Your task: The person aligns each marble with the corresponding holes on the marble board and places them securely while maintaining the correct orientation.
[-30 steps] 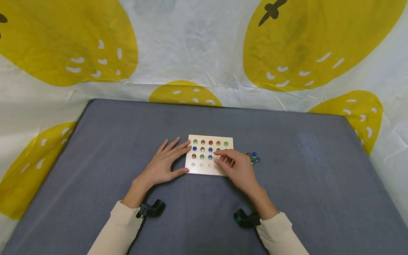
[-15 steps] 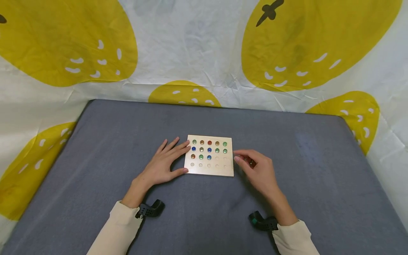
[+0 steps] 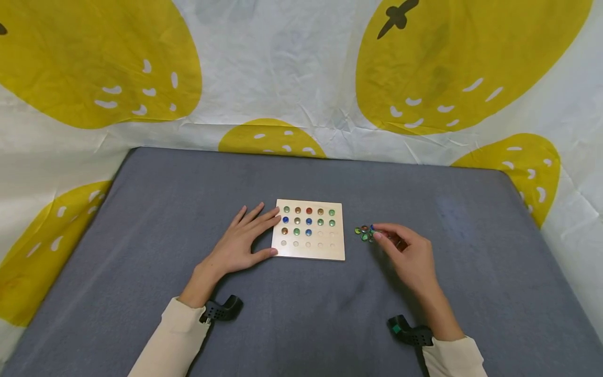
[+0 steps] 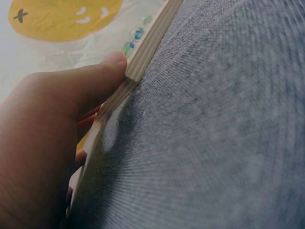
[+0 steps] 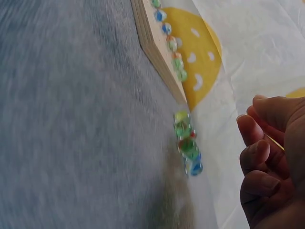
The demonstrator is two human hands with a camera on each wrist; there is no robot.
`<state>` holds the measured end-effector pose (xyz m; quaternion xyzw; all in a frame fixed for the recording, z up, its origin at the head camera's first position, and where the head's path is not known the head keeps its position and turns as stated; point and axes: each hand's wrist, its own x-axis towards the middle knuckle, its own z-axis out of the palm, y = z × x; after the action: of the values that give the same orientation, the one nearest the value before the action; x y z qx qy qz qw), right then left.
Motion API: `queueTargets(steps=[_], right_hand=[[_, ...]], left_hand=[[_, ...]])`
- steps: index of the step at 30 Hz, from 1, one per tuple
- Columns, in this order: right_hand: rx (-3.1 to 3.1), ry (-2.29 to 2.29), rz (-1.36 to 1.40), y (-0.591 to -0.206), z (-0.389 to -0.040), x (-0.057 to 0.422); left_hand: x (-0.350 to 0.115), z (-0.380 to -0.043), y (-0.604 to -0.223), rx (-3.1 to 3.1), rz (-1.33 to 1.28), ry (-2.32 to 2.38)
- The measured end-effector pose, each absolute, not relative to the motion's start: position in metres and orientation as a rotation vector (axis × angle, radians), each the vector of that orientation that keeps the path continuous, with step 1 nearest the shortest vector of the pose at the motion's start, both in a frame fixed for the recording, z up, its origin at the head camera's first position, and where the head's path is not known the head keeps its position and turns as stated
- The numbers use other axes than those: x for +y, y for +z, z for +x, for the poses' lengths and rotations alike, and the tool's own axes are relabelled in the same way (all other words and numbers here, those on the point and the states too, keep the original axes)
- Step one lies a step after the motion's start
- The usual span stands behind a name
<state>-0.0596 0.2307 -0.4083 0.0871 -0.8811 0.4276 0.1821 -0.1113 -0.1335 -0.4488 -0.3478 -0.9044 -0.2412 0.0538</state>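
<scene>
A person's right hand (image 3: 407, 256) hovers at a small cluster of loose marbles (image 3: 365, 237), just right of a pale wooden board (image 3: 314, 226) on a grey cloth-covered tabletop (image 3: 301, 309). Its fingers are bent, thumb and index tip a narrow gap apart; no marble shows between them in the right wrist view, and contact with the cluster cannot be told.

The left hand (image 3: 241, 242) lies with fingers spread wide, thumb and fingertips resting on the board's left edge. Seated marbles (image 3: 309, 221) fill the two far rows and three places of the third; two hollows in that row and all five in the nearest (image 3: 308, 244) are bare.

The marbles look like glass: likely light, hard and slick, apt to roll or squirt from an off-centre pinch, and possibly to chip if dropped on something hard. A light grip across the middle, thumb against index finger, should suit them. The board appears stiff and fairly light, best steadied by its edges, since a tilt or knock could unseat what it carries.
</scene>
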Motion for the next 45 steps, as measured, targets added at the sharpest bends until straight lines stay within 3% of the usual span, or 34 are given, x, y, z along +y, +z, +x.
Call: queueTargets(steps=[18, 45], right_hand=[[-2.516, 1.163, 0.149, -0.438, -0.057, 0.237], [-2.569, 1.175, 0.135, -0.444, -0.062, 0.239]], left_hand=[[-0.135, -0.11, -0.448, -2.723, -1.072, -0.743], [-0.134, -0.112, -0.448, -2.706, -1.074, -0.75]])
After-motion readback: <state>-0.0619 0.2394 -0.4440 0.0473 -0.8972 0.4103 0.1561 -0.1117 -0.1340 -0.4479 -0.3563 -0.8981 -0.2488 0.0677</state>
